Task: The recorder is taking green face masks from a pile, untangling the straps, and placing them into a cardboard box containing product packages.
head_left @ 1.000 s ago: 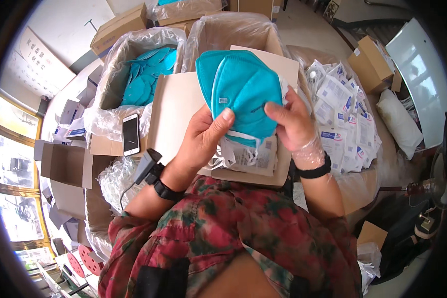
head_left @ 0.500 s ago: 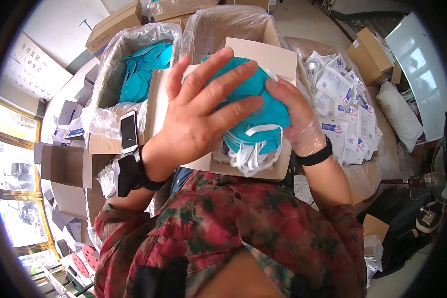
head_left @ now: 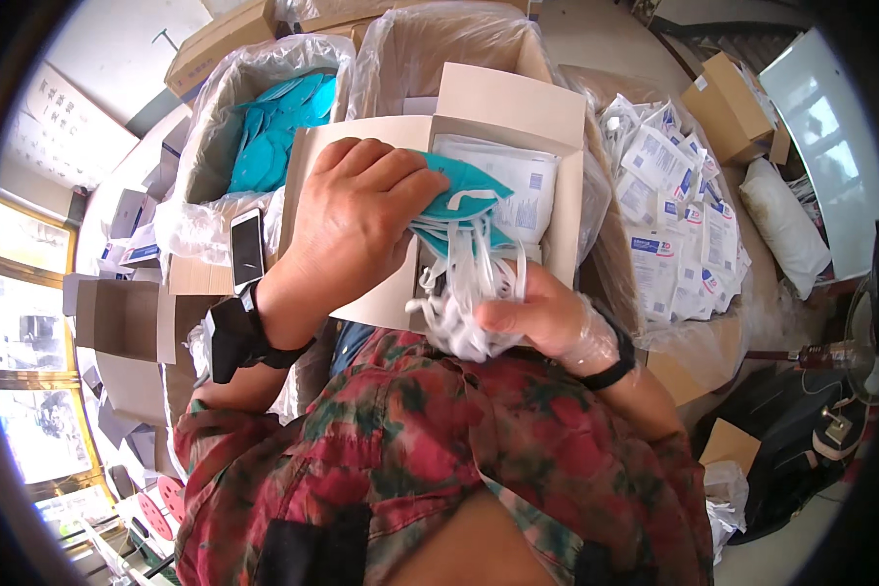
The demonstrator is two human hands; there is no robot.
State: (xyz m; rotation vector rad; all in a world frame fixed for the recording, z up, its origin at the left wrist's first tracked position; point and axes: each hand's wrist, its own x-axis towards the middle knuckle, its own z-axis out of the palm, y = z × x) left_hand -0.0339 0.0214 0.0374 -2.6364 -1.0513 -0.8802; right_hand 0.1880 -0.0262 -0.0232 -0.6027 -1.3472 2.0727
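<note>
My left hand is closed around the left part of a stack of teal face masks, its fingers curled over the upper edge. White elastic straps hang in a bunch from the stack. My right hand is closed on these straps below the masks, thumb across them. Both hands are over an open cardboard box with raised flaps. Inside it, flat white packets show behind the masks; the box's near left part is hidden by my hands and the masks.
A plastic-lined carton of teal masks stands at the far left, with a phone on cardboard before it. Another lined carton is behind the box. White packets fill a carton on the right. Open small boxes lie left.
The masks have tilted and shifted left, uncovering the packets in the box. My left hand went from spread fingers to a grip; my right hand moved down from the masks to the straps.
</note>
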